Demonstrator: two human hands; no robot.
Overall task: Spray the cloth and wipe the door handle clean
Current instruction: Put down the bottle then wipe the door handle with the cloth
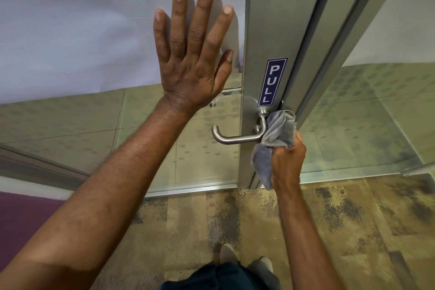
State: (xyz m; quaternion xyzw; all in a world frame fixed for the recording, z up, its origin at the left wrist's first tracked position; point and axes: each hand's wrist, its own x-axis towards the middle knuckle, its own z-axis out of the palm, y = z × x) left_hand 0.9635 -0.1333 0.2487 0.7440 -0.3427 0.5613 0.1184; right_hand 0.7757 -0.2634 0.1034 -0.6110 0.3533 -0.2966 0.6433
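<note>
A brushed steel lever door handle [231, 138] juts from the grey metal door frame [268, 30], below a blue PULL sign [271, 82]. My right hand [286, 162] grips a bunched grey cloth [279, 132] and holds it against the handle's right end, where the lever meets the frame. My left hand [195, 54] lies flat with fingers spread against the frosted glass door panel [70, 30], left of the frame. No spray bottle is in view.
A second handle [226, 94] shows through the glass behind my left hand. Clear glass panels [364, 125] continue to the right of the frame. Patterned brown carpet [329, 231] covers the floor, with my shoes [244, 259] near the bottom edge.
</note>
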